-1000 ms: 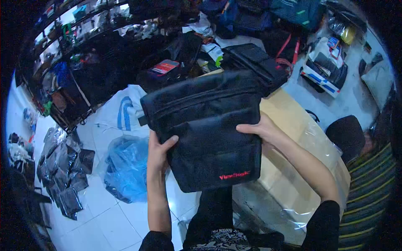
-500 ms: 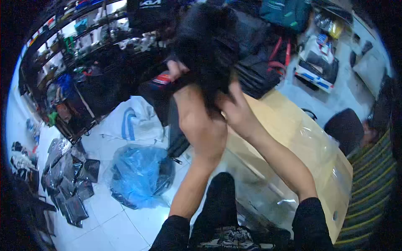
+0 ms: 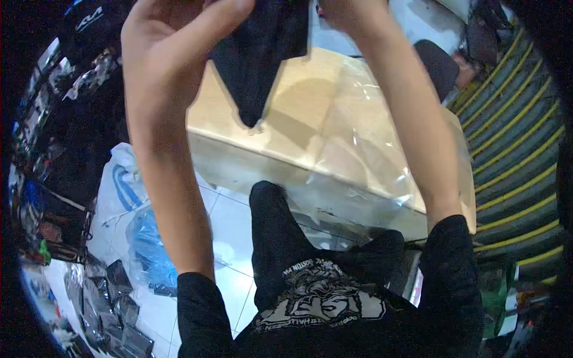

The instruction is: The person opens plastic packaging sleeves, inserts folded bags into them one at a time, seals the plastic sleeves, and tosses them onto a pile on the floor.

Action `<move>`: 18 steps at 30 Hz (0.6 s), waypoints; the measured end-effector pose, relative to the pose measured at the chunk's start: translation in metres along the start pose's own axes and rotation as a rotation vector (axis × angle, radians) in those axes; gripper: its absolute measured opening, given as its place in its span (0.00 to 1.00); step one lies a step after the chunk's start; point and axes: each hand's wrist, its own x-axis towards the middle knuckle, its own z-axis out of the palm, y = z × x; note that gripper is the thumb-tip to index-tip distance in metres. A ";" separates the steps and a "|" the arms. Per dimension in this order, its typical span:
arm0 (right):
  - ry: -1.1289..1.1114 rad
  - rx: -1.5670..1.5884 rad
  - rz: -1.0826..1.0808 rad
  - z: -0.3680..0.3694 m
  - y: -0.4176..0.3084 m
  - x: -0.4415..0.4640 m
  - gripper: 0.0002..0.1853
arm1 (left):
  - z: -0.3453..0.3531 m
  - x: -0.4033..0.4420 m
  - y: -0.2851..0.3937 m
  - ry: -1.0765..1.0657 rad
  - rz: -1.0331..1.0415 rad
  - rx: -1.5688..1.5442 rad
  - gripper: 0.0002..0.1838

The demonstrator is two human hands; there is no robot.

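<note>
Seems to grip the black bag (image 3: pixel 256 65) with left hand (image 3: pixel 164 51), over the table (image 3: pixel 301 89); cannot tell for right hand (image 3: pixel 357 15) (cut off up top). Probably soft and light, best held by both sides.

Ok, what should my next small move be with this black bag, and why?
Probably lower the black bag gently onto the table: its narrow end points down over the tabletop, and your left hand and right hand are both up at the picture's top edge.
</note>
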 end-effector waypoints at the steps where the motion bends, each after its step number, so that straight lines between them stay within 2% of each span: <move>1: 0.024 0.010 0.093 -0.022 -0.009 0.000 0.19 | 0.011 -0.004 -0.001 0.047 -0.124 -0.049 0.29; 2: 0.051 0.022 0.181 -0.044 -0.019 -0.001 0.14 | 0.032 -0.020 0.003 0.160 -0.040 -0.073 0.14; 3: 0.079 -0.042 0.147 -0.068 -0.029 -0.006 0.13 | 0.036 -0.034 -0.003 -0.030 0.171 0.130 0.14; 4: 0.106 -0.109 0.110 -0.093 -0.042 -0.012 0.12 | 0.046 -0.067 0.004 -0.236 -0.049 0.164 0.15; 5: 0.174 -0.164 0.327 -0.114 -0.067 -0.021 0.12 | 0.056 -0.097 0.011 -0.419 -0.167 0.233 0.21; 6: 0.191 -0.247 0.323 -0.140 -0.080 -0.031 0.12 | 0.070 -0.122 0.003 -0.581 -0.127 0.413 0.27; 7: 0.190 -0.315 0.335 -0.161 -0.090 -0.049 0.13 | 0.079 -0.145 0.000 -0.754 -0.227 0.537 0.30; 11: 0.217 -0.578 0.535 -0.233 -0.135 -0.135 0.17 | 0.087 -0.189 -0.038 -0.857 0.058 0.783 0.30; 14: 0.241 -0.688 0.722 -0.259 -0.163 -0.203 0.21 | 0.088 -0.189 -0.054 -0.921 0.032 0.625 0.31; 18: 0.246 -0.737 0.930 -0.269 -0.186 -0.272 0.27 | 0.091 -0.177 -0.047 -1.015 0.007 0.636 0.32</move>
